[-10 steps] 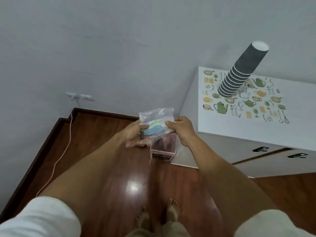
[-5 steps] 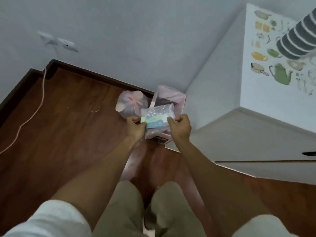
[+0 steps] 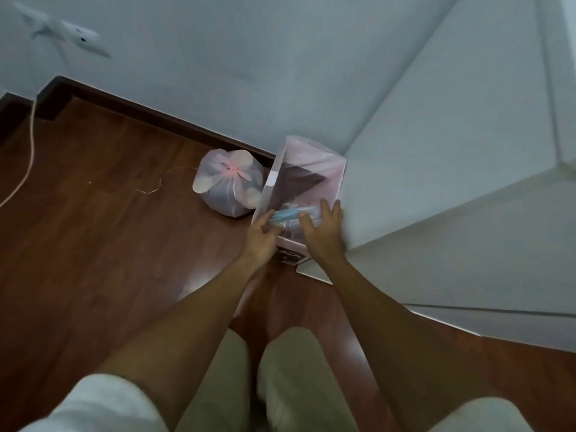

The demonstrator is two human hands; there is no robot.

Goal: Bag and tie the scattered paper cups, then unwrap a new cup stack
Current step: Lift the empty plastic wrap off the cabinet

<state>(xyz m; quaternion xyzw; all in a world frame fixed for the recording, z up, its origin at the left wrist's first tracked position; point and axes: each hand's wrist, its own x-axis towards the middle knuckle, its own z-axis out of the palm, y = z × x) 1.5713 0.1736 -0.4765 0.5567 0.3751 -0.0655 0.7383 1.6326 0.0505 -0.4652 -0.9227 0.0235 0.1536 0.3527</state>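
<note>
A crumpled clear plastic wrapper [image 3: 292, 214] with blue and green print lies in the mouth of a small bin lined with a pink bag [image 3: 307, 165]. The bin stands on the floor against the cabinet's side. My left hand [image 3: 261, 239] pinches the wrapper's left end at the bin's near rim. My right hand [image 3: 324, 229] hovers over the wrapper's right end with fingers spread, one fingertip touching it. A tied pink translucent bag [image 3: 229, 186] holding paper cups sits on the floor just left of the bin. The new cup stack is out of view.
A white cabinet [image 3: 461, 194] fills the right side, its corner close to my right hand. Dark wood floor [image 3: 93, 232] stretches to the left, with a thin cord [image 3: 29, 157] along the wall and a wall socket [image 3: 79, 42] above. My knees are bent below the hands.
I have crouched lower and my view has tilted down, so the cup stack has left the frame. Both hands have carried the wrapper down into the bin's mouth, and my right hand has opened.
</note>
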